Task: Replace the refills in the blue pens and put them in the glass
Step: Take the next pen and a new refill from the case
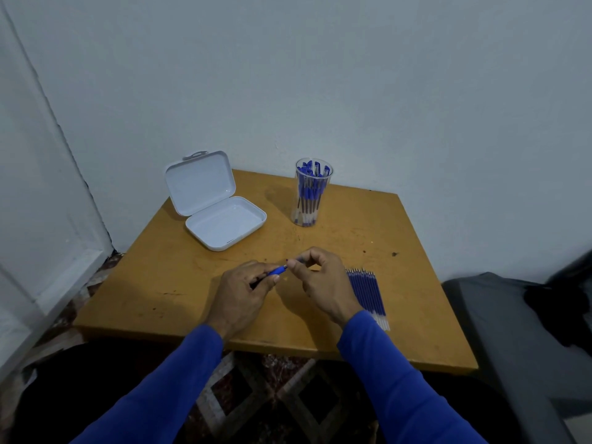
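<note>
My left hand [246, 291] grips a blue pen [277, 270] over the middle of the wooden table [179, 277], its tip end pointing right. My right hand [317, 277] pinches the pen's tip with thumb and fingers; I cannot tell if a part is coming off. A row of several blue refills [368, 291] lies flat on the table just right of my right hand. The clear glass [311, 193] stands at the back of the table, holding several blue pens upright.
An open white plastic case [217, 203] sits at the back left of the table, lid up. A white wall rises behind the table. A dark grey seat [512, 331] is to the right, patterned floor below.
</note>
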A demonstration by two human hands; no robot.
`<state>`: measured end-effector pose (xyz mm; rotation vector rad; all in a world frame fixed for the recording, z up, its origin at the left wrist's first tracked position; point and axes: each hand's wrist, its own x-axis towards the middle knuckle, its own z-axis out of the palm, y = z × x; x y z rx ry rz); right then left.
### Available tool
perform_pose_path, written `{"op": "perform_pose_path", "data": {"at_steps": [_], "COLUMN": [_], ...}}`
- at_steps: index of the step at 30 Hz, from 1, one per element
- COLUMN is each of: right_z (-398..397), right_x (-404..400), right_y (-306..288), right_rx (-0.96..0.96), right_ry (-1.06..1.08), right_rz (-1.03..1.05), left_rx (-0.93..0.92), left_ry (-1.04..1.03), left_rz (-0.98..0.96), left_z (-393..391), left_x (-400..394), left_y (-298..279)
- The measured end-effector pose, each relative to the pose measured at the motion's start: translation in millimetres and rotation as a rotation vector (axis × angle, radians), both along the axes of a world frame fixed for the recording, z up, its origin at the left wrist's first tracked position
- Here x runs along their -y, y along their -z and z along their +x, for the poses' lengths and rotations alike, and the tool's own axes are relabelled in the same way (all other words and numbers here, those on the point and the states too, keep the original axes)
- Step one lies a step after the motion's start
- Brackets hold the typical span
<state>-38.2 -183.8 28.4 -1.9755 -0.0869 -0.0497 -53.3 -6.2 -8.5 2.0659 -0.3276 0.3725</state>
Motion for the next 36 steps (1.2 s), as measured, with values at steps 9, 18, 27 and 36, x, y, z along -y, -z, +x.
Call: {"op": "perform_pose_path", "data": {"at_steps": [9, 18, 27, 36], "right_z": [3, -1, 0, -6], "right_x": [12, 7, 6, 8], "right_y": [-5, 11, 9, 4], "right_rx": [-0.019, -0.174, -0.233, -0.182], "right_ry": [0.260, 0.163, 0.164, 0.161], "right_rz": [-0.096, -0.424, -0.424, -0.371], "left_rx": [0.006, 0.012, 0.000, -0.028], "left_ry": [-0.003, 0.002, -0.003, -0.015], "left_rz": [-0.052, -0.042, -0.018, -0.042], "left_z": [3, 3, 1, 1], "left_x": [0, 0, 0, 0], "left_y": [5, 5, 3, 2]}}
